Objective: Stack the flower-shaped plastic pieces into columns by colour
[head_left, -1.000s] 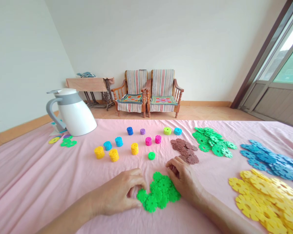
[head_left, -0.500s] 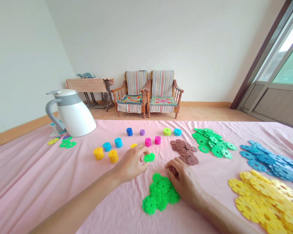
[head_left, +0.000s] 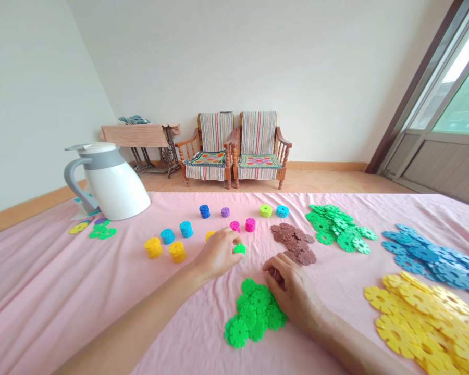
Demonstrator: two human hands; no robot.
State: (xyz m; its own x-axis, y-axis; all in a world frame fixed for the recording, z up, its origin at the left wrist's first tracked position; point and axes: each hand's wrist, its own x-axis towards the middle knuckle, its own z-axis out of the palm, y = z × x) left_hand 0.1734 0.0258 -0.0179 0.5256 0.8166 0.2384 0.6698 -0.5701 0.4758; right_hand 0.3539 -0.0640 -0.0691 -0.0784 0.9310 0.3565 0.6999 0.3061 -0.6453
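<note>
My left hand [head_left: 220, 253] is over the middle of the pink cloth, its thumb and fingers closed around a small stack of bright green notched plastic discs [head_left: 239, 249]. The fingers partly hide that stack. My right hand [head_left: 291, 284] rests on the cloth with curled fingers, beside a loose pile of the same green discs [head_left: 254, 312]; whether anything is inside its fingers is hidden. Behind the left hand stand two pink disc stacks [head_left: 250, 224], and a yellow stack [head_left: 210, 236] is partly covered by it. Brown discs [head_left: 293, 240] lie just beyond the right hand.
Yellow stacks [head_left: 177, 252], light blue stacks [head_left: 186, 229], and dark blue [head_left: 204, 211], purple [head_left: 225, 212] and lime [head_left: 265, 210] ones stand further off. Loose piles of darker green [head_left: 338, 226], blue [head_left: 433, 255] and yellow discs [head_left: 422, 317] lie right. A white jug [head_left: 117, 185] stands left.
My left hand has moved slightly right and closed in on the green discs, which sat side by side before and now line up as one stack. My right hand has stayed about the same.
</note>
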